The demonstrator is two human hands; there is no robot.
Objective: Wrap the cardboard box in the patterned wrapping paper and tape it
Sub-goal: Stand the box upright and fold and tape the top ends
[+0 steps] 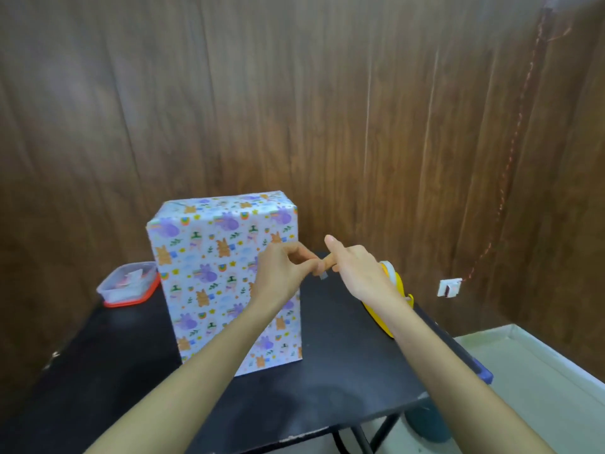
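Pastel-printed wrapping paper (209, 283) covers the whole cardboard box (229, 209), which stands upright on the black desk (343, 371), centre-left of the frame. At its right edge the left hand (281, 273) and right hand (360, 270) meet, curled fingers of both pinching a small tape strip (323, 276), with the right index finger straight. A yellow tape dispenser (397, 285) sits behind the right hand.

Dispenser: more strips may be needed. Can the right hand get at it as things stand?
Probably yes: the dispenser lies close beside the right hand with nothing between, though that hand is now pinching a tape piece.
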